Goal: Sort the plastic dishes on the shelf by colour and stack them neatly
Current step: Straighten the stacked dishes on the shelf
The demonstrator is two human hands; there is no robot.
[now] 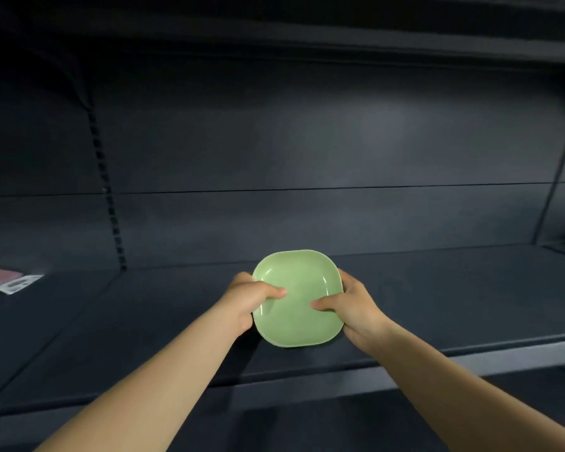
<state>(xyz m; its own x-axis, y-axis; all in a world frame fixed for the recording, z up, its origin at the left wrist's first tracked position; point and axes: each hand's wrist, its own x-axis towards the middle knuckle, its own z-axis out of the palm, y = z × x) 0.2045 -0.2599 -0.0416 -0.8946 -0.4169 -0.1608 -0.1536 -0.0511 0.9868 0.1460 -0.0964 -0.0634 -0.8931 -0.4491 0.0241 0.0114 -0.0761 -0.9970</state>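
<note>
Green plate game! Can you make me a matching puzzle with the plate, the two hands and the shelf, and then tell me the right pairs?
Things:
1. green plate
2. left hand
3. right hand
4. shelf

Descriptions:
A. dark, under the plate
B. holds the plate's right edge
C. held between both hands
D. holds the plate's left edge

Pairs: 1-C, 2-D, 3-B, 4-A
</note>
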